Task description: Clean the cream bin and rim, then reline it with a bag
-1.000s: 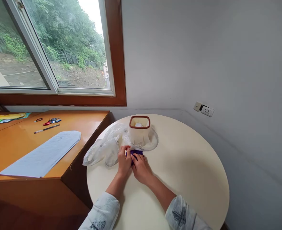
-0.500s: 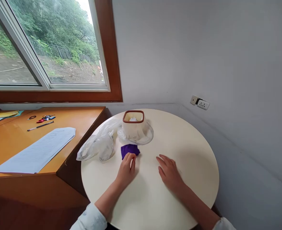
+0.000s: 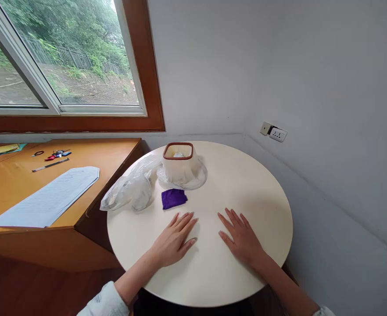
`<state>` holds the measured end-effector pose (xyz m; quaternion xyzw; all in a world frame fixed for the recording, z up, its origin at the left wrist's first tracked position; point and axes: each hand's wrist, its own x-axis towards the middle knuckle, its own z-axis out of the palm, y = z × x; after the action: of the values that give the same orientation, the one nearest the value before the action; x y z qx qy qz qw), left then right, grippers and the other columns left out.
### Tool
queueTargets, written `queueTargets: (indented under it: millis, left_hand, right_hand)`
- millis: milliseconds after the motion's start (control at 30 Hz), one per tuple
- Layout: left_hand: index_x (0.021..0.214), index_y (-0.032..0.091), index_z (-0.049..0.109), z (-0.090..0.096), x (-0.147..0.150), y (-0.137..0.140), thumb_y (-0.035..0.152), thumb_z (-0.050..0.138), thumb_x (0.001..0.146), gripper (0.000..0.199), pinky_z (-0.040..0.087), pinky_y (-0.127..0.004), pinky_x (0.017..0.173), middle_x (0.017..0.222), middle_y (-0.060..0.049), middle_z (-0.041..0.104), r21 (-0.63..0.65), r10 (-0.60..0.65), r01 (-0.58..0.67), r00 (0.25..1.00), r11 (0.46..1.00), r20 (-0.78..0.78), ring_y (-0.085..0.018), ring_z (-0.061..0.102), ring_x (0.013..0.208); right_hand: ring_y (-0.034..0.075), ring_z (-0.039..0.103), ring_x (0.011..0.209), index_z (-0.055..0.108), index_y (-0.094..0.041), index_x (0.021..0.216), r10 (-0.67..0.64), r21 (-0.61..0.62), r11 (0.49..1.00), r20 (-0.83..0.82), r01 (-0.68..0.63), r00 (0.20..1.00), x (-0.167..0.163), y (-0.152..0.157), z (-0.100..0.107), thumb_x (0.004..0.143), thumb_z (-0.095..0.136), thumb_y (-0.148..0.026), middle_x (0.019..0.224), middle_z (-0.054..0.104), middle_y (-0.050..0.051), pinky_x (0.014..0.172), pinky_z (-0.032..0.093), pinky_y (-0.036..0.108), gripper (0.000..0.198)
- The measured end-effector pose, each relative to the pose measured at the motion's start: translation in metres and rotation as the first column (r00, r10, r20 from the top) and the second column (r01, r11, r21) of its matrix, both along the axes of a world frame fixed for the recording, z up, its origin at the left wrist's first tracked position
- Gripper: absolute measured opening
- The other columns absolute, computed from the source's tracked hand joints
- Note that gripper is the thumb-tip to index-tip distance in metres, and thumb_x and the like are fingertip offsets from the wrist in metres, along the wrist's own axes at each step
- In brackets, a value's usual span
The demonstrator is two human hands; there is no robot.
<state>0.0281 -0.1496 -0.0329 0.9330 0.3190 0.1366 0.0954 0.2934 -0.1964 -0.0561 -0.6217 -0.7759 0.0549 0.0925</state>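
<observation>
My left hand [image 3: 175, 239] lies flat on the round cream table [image 3: 206, 281], fingers spread and holding nothing. Just beyond its fingertips is a folded purple cloth [image 3: 174, 199], apart from the hand. My right hand [image 3: 241, 237] also rests palm down on the tabletop, its fingers apart and empty. Behind the cloth stands a small bin [image 3: 180, 170] with a brown rim, lined with a clear plastic bag [image 3: 198, 177] that spreads round its base. Something white shows inside the bin. To its left lies a crumpled clear plastic bag [image 3: 127, 191].
A wooden desk [image 3: 114, 151] adjoins the table on the left. On it are printed sheets [image 3: 48, 197], a pen [image 3: 50, 165], keys [image 3: 58, 154], a black ring [image 3: 37, 153] and coloured papers [image 3: 2, 150]. Walls, a window and a socket [image 3: 278, 134] border the far side.
My left hand has drawn back from the purple cloth, and its fingers have opened out flat. My right hand has spread its fingers on the table. The view has tilted slightly down.
</observation>
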Motion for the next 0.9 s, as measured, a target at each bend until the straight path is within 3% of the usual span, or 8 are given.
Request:
queueTargets:
  millis: [167, 900]
  left_hand:
    - [0.143, 0.027, 0.014, -0.0025, 0.0008, 0.001, 0.047, 0.037, 0.089, 0.062, 0.013, -0.053, 0.11, 0.148, -0.008, 0.022, 0.001, -0.021, 0.021, 0.996, 1.0, -0.089, -0.027, 0.019, 0.136]
    - [0.142, 0.03, 0.019, -0.0046, 0.0031, 0.0009, 0.049, 0.04, 0.088, 0.061, 0.016, -0.05, 0.109, 0.147, -0.006, 0.026, 0.021, 0.017, -0.016, 0.997, 1.0, -0.07, -0.026, 0.024, 0.135]
  right_hand:
    - [0.024, 0.014, 0.138, 0.022, -0.031, 0.142, 0.01, -0.001, 1.0, 0.014, -0.01, 1.0, -0.0002, 0.0009, -0.0006, 0.09, 0.024, -0.054, 0.149, 0.02, 0.004, 0.11, 0.012, 0.048, 0.056]
    - [0.022, 0.011, 0.138, 0.018, -0.029, 0.143, 0.005, -0.043, 0.999, 0.01, -0.004, 1.0, -0.0003, 0.0008, 0.0017, 0.091, 0.022, -0.053, 0.15, 0.017, 0.003, 0.111, 0.01, 0.046, 0.058]
